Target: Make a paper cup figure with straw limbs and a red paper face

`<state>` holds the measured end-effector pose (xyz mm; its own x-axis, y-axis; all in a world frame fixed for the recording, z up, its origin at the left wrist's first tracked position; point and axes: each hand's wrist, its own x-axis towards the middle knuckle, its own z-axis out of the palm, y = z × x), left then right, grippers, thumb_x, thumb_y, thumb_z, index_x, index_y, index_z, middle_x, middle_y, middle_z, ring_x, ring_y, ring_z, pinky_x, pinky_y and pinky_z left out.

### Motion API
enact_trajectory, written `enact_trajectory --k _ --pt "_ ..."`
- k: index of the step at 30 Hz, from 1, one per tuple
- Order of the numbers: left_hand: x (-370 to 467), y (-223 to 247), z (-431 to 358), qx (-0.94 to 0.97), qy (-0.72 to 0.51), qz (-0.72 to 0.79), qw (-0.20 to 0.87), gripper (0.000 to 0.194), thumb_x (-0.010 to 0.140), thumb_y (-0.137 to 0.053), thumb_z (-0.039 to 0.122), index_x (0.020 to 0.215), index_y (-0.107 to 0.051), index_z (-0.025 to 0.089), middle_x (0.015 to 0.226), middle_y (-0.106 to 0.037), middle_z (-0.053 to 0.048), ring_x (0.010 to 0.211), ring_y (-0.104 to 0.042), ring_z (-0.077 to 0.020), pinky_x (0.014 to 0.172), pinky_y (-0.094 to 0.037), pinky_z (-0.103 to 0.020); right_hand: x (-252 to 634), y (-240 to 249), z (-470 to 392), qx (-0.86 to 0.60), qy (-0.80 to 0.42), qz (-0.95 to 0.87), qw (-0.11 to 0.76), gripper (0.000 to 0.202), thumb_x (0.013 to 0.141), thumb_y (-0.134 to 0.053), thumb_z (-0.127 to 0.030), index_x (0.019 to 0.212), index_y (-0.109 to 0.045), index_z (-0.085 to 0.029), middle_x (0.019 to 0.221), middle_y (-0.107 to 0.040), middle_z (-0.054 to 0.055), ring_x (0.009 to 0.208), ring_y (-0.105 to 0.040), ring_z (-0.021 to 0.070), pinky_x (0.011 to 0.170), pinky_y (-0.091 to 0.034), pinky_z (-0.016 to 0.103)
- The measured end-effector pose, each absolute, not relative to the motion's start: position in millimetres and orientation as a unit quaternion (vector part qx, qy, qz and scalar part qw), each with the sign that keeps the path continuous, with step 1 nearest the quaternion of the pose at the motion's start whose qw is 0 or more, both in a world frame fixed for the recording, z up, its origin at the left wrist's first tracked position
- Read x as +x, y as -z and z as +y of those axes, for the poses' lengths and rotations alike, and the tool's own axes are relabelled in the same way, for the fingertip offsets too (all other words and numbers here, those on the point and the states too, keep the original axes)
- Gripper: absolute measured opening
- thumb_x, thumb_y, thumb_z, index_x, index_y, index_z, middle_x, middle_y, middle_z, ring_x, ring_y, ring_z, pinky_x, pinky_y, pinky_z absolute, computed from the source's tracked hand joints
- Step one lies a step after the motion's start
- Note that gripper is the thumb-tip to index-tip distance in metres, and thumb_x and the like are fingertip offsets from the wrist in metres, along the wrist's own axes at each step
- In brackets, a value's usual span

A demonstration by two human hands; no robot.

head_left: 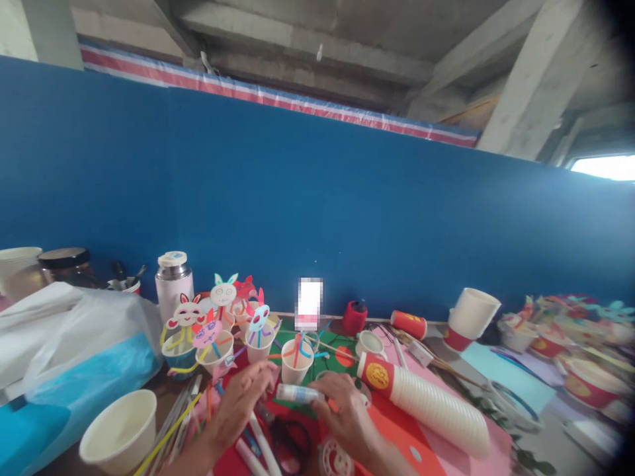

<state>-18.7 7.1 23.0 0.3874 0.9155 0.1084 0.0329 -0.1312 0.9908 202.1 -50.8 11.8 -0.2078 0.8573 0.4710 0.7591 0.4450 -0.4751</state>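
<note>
My right hand point(342, 406) has its fingers wrapped round one end of a white tube point(297, 393) with a pale blue label, lying sideways. My left hand point(245, 396) is just left of the tube, fingers bent and close together; what they hold, if anything, is hidden. A white paper cup point(296, 363) with orange and blue pipe cleaners stands just beyond both hands. Black-handled scissors point(290, 439) lie between the wrists, beside white marker-like sticks point(265, 443). Decorated cups with paper animal faces point(258, 318) stand to the left.
A long stack of paper cups point(436, 410) lies at the right on pink paper. An empty bowl point(119, 430), a flask point(173, 284) and a plastic bag point(94, 377) are at the left. A blue partition point(322, 198) rises behind the table.
</note>
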Motion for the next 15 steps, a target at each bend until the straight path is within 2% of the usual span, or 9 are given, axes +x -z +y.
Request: enact_trajectory --k 4,9,15 --pt "-27.4 -28.0 20.3 0.622 -0.442 0.375 0.527 0.035 0.084 -0.05 0.048 0.088 -0.062 0.015 0.067 -0.058 -0.001 0.056 -0.05 -0.014 0.052 -0.04 -0.023 224.7 -22.8 -40.5 -0.537 -0.086 -0.772 0.329 0.019 0.086 -0.054 -0.034 0.092 -0.069 -0.023 0.084 -0.068 0.003 0.078 -0.061 0.0186 0.072 -0.043 0.029" --pt "-25.2 -20.8 28.6 0.606 -0.43 0.387 0.546 0.027 0.081 -0.054 0.04 0.082 -0.062 0.014 0.065 -0.059 -0.001 0.053 -0.051 -0.0122 0.049 -0.039 -0.022 241.5 -22.4 -33.7 -0.558 -0.133 -0.764 0.293 0.018 0.083 -0.058 -0.025 0.096 -0.07 -0.025 0.086 -0.07 0.002 0.079 -0.063 0.0184 0.07 -0.045 0.027" --pt "-24.0 -21.8 28.4 0.65 -0.417 0.405 0.489 0.021 0.08 -0.053 0.033 0.087 -0.062 0.016 0.07 -0.061 -0.001 0.06 -0.055 -0.015 0.057 -0.043 -0.024 228.1 -16.3 -36.3 -0.561 -0.11 -0.782 0.246 0.015 0.076 -0.063 -0.02 0.089 -0.069 -0.024 0.086 -0.07 0.0 0.081 -0.063 0.0175 0.073 -0.043 0.026"
